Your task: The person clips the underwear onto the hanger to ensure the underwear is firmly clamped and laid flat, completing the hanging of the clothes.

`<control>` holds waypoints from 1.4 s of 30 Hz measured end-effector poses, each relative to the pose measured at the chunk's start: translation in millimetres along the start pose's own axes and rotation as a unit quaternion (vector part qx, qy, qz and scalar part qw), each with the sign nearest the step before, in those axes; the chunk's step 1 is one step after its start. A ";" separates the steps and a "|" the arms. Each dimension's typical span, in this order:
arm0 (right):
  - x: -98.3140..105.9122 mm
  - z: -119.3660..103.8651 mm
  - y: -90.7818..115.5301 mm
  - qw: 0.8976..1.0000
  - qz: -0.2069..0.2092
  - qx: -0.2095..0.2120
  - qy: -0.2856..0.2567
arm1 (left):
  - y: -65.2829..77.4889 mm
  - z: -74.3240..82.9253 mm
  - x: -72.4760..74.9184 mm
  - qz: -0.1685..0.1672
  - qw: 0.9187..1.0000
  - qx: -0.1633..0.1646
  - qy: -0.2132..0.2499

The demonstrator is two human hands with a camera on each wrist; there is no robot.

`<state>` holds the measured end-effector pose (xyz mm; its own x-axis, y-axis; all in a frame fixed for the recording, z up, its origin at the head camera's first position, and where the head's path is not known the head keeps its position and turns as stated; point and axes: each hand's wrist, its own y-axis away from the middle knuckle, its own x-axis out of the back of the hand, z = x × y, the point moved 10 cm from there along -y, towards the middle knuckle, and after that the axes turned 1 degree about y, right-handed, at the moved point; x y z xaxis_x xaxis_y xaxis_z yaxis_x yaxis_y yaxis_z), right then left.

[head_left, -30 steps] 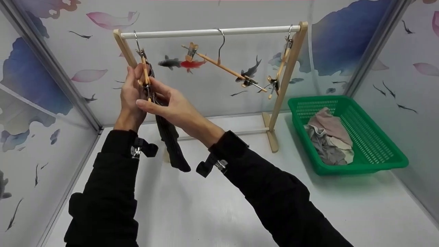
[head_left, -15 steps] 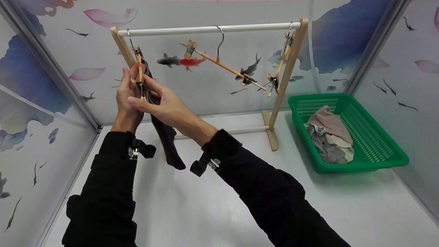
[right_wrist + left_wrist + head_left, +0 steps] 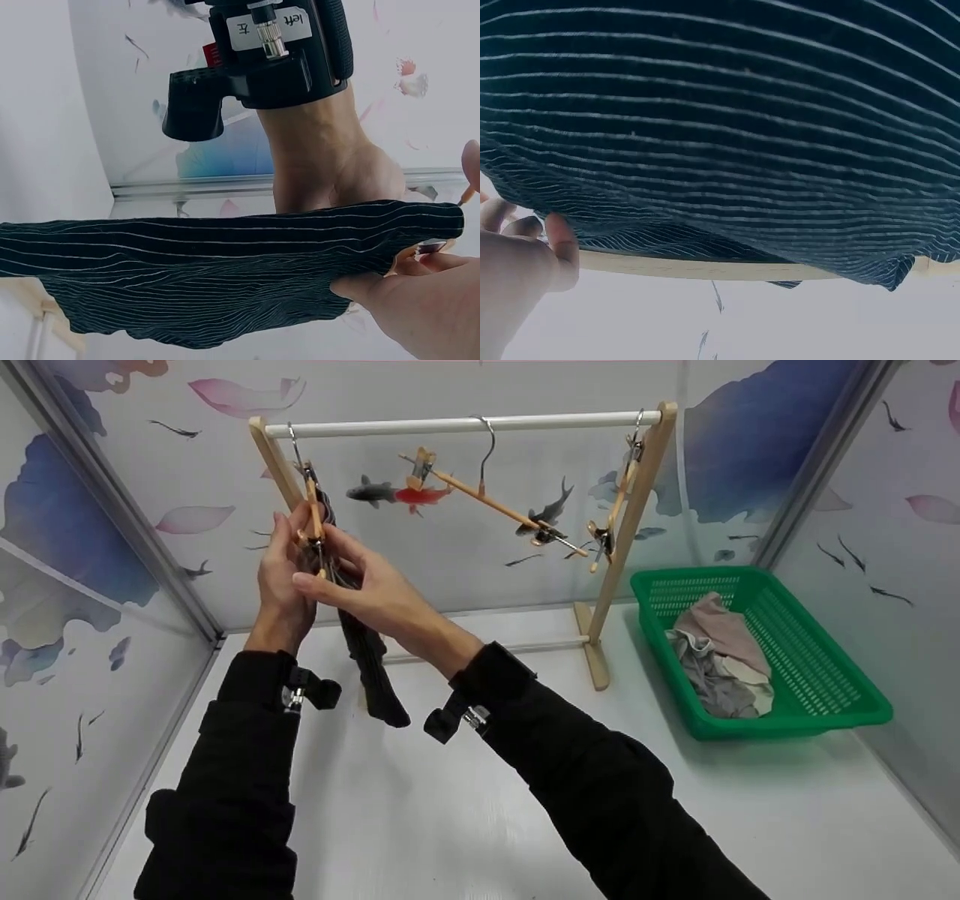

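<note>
A dark garment with thin white stripes hangs nearly edge-on at the rack's left end. The wooden clip hanger above it hooks over the rod. My left hand grips the near part of this hanger around its clip, thumb pointing up. From the other side my right hand holds the garment's upper edge, its thumb beside the hanger's near end. Striped cloth fills most of the left wrist view. In the right wrist view, a right fingertip presses on the cloth under the clip.
Two more clip hangers hang bare on the white rod: a middle hanger and a right hanger. On the right stands a green basket with a pinkish cloth and a grey cloth. Patterned panels surround the white table.
Both hands stay at the left hanger and shift only slightly. The garment's lower end sways a little. The rest of the scene keeps its place.
</note>
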<state>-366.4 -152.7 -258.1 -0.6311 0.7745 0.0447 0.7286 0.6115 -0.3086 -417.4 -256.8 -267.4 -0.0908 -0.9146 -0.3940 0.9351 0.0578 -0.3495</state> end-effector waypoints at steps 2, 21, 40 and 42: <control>2.0 0.3 2.1 1.000 -0.002 -0.001 0.005 | 3.5 1.6 3.6 0.019 0.999 0.000 -0.026; 64.0 25.0 70.1 0.920 -0.224 0.020 0.321 | 118.6 113.7 -61.4 0.070 0.842 -0.368 -0.389; 305.1 70.2 175.0 0.861 -0.113 -0.214 0.447 | 190.9 -14.6 -185.6 -0.233 0.626 -0.505 -0.547; 328.4 70.3 189.0 0.865 -0.083 -0.225 0.441 | 186.0 -34.8 -194.0 -0.251 0.630 -0.489 -0.548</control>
<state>-454.6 205.8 -368.5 -0.4333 0.3712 0.8212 0.8019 0.5746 0.1634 -237.7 -54.7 -285.6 0.5009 -0.6116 0.6123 0.1763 -0.6206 -0.7641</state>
